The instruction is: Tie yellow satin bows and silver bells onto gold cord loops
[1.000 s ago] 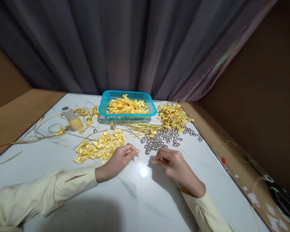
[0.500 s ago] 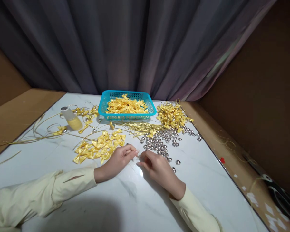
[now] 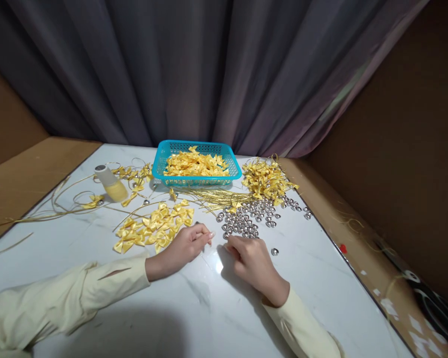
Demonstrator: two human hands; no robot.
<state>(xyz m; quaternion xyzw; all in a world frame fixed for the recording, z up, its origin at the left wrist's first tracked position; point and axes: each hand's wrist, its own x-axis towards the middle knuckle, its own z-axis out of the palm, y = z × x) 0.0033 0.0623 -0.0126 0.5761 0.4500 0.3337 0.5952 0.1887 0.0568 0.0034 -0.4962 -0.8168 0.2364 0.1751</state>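
Note:
My left hand is closed in a pinch above the middle of the white table; what its fingertips hold is too small to make out. Just right of it, my right hand is curled closed with its fingertips turned toward the left hand, and anything in them is hidden. Yellow ribbon bows lie spread beside my left hand. Beyond my right hand are small silver, rounded pieces, with a single silver piece to its right.
At the back stands a blue basket of yellow bows. Gold cords lie before it, a heap of corded bows to its right. A bottle with yellow contents stands left; scissors rest beyond the right edge.
My right hand has moved slightly right, away from the left, and its fingers have curled in more. The left hand has barely moved.

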